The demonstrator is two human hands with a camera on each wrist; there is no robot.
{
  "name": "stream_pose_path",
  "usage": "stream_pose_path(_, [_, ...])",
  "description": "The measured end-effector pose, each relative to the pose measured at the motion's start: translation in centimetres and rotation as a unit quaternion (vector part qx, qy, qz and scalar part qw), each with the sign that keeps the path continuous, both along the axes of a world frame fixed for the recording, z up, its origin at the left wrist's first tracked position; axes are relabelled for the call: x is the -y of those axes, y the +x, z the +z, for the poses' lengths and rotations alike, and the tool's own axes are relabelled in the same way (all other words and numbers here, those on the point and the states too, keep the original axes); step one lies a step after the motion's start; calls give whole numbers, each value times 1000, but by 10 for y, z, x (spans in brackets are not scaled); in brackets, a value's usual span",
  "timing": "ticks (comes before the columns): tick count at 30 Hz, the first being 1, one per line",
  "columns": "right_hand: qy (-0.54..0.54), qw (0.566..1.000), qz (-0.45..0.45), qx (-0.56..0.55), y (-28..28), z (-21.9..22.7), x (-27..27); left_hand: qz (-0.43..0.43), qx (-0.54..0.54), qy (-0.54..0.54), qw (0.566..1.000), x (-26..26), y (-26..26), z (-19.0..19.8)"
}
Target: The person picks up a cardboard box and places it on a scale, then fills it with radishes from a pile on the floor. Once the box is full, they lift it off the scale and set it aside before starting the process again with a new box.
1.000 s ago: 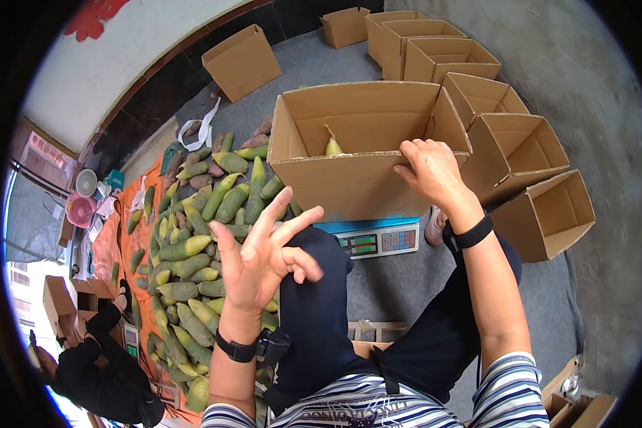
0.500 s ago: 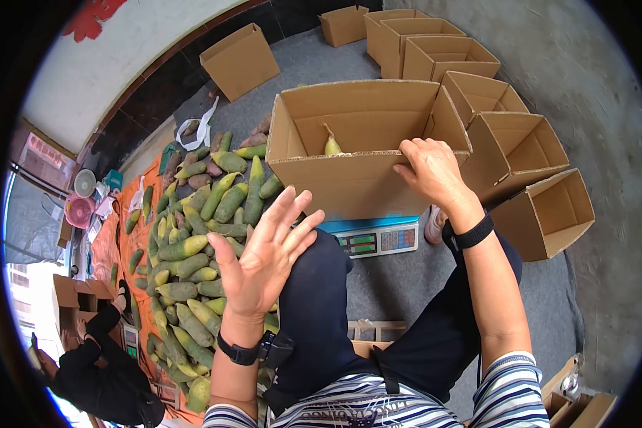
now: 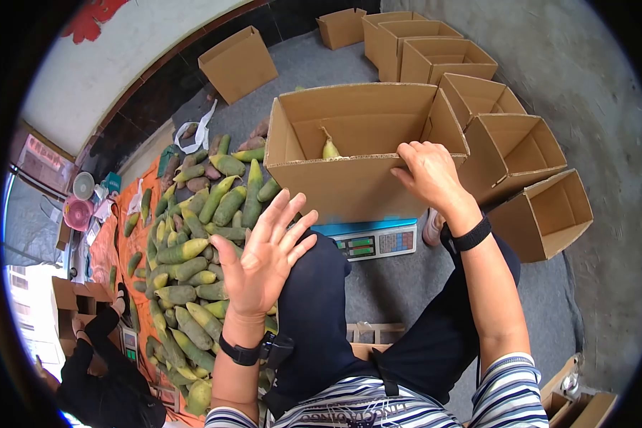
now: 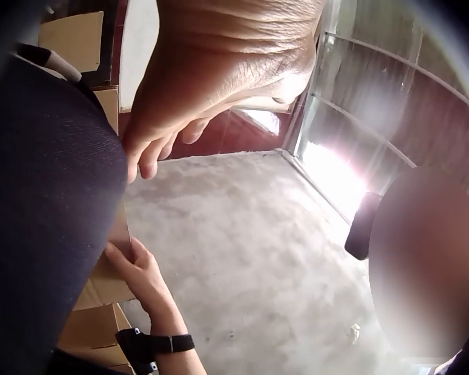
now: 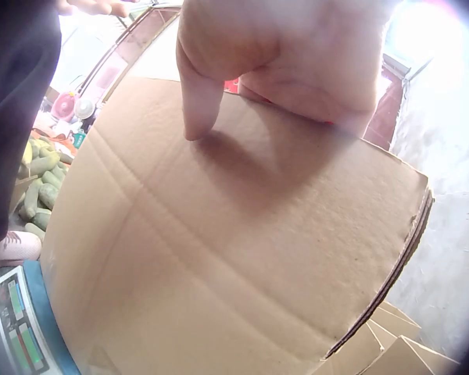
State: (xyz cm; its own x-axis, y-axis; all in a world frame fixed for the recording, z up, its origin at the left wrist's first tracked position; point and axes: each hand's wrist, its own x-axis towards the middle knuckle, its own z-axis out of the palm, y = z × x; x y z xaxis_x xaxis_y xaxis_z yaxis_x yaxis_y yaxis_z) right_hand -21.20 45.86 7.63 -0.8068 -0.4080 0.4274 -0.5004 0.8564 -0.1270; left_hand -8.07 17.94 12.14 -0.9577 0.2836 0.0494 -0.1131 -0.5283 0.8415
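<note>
Striped short-sleeve shirt (image 3: 378, 410), dark navy trousers (image 3: 317, 307), 2 black wrist straps w/ cams, left (image 3: 239, 352) & right (image 3: 472, 235)

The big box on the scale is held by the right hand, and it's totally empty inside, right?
Not quite. The right hand does hold the rim of the cardboard box on the scale, but the box isn't empty: the head view shows one yellow-green vegetable inside it.

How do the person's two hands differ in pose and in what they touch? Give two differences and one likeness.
The right hand grips the near wall of the cardboard box, fingers curled over its edge; the left hand holds nothing. The left hand is raised with fingers spread, palm up, over the pile of vegetables; the right hand lies palm down. Both wear black wrist straps.
</note>
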Motion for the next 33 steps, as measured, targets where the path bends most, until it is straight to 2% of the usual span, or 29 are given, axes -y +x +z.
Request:
stream_pose_path(2, [-1,1000,0,-2,0,0,0,6,-17,-42,999,-1,-1,-1])
stream_pose_path(5, [-5,1000,7,-10,0,-1,-1,6,-29,-47,998,-1,-1,-2])
stream_pose_path(7, [8,999,-1,42,1,3,-1,6,-25,-45,999,-2,-1,-3])
stream_pose_path(11, [7,999,0,42,1,3,-2,10,-23,-45,999,-3,0,-4])
stream_pose_path(14, [-30,998,2,61,0,4,-2,13,-26,-53,998,-4,1,-3])
stream_pose_path(16, [-161,987,16,7,-4,4,-1,13,-28,-46,998,-4,1,-4])
stream_pose_path(17, [-223,974,15,32,-5,7,-1,13,-30,-37,999,-4,2,-6])
stream_pose_path(18, [-338,938,24,66,-5,14,1,14,-31,-27,999,-4,2,-7])
stream_pose_path(19, [-453,880,27,138,-7,18,0,17,-28,-31,999,-4,2,-7])
stream_pose_path(20, [-560,802,32,207,-10,22,-4,22,-24,-35,999,-4,2,-7])
stream_pose_path(21, [-558,804,29,201,-11,24,-10,17,-28,-32,999,-4,2,-7])
stream_pose_path(22, [-669,693,75,256,-13,26,-17,17,-25,-31,999,-3,2,-7])
stream_pose_path(23, [-760,561,120,305,-14,27,-22,18,-21,-31,999,-3,2,-7])
stream_pose_path(24, [-761,562,117,302,-15,28,-24,14,-21,-31,999,-2,2,-7])
stream_pose_path(26, [-818,434,186,329,-16,29,-27,21,-13,-17,1000,-3,2,-8])
stream_pose_path(30, [-831,387,224,330,-15,31,-25,25,-19,-14,999,-3,2,-9])
stream_pose_path(33, [-832,379,233,332,-15,30,-25,28,-39,-53,997,-4,4,-12])
